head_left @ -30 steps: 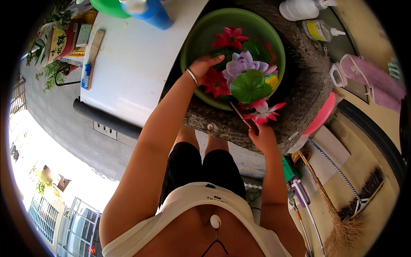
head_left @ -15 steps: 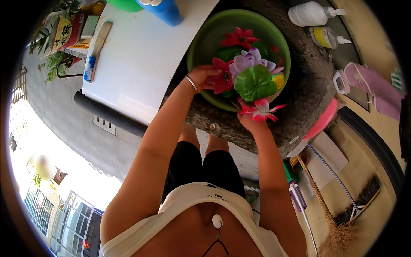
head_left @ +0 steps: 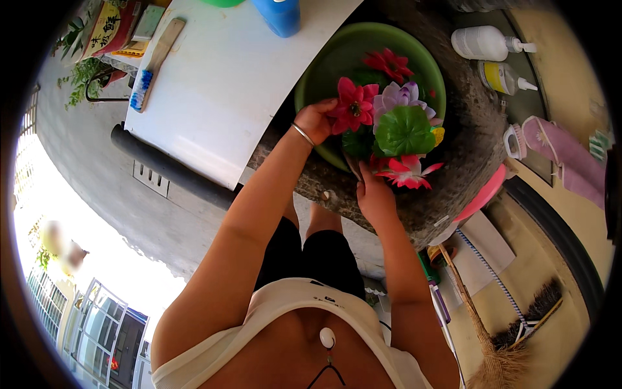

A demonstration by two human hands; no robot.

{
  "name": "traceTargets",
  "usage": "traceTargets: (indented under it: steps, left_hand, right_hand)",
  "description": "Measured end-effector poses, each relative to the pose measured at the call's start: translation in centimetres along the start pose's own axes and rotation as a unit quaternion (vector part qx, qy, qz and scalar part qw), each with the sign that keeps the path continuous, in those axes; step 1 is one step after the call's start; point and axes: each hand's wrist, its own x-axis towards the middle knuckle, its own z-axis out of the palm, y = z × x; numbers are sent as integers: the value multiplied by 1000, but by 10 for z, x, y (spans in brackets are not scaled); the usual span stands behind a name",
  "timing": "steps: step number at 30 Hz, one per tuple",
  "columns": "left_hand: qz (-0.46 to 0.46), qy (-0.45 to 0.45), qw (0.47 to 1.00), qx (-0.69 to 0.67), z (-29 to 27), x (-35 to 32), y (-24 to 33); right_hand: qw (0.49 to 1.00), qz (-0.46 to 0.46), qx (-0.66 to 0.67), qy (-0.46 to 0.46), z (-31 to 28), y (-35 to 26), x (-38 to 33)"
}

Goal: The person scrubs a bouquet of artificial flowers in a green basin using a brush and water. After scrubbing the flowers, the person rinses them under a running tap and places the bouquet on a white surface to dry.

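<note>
A bunch of artificial lotus flowers sits in a round green basin (head_left: 308,78). It has a red flower (head_left: 354,105) at the left, a pale purple flower (head_left: 396,100) in the middle, a round green leaf (head_left: 405,130) and a pink-red flower (head_left: 409,171) at the near side. My left hand (head_left: 313,123), wearing a bangle, is closed at the left flower's outer petals. At the near rim my right hand (head_left: 377,198) grips a dark brown part below the bunch; what that part is cannot be made out. Another red flower (head_left: 389,63) lies farther back.
The basin stands in a dark stone trough (head_left: 476,129). To the left is a white tabletop (head_left: 220,84) with a wooden-handled brush (head_left: 155,65) and a blue cup (head_left: 278,16). Two pump bottles (head_left: 479,43) stand at right, near a scrub brush (head_left: 515,141) and brooms (head_left: 489,360).
My left fingers have drawn back from over the red flower to its outer petals. My right hand has shifted left from under the pink-red flower, showing the dark part it grips. The whole view has shifted slightly.
</note>
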Motion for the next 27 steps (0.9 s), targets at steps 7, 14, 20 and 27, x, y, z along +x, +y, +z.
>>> traceTargets:
  steps: [7, 14, 20, 27]
  left_hand:
    - [15, 12, 999, -50, 5, -5, -2]
    - [-6, -2, 991, -130, 12, -6, -16]
    - [-21, -7, 991, -132, 21, -24, -26]
    - [20, -27, 989, -145, 25, -29, -17]
  right_hand:
    - [970, -146, 127, 148, 0, -24, -40]
    - [965, -121, -37, 232, 16, -56, 41]
    - [951, -165, -32, 261, 35, -36, 28]
    - [978, -87, -10, 191, 40, -53, 7]
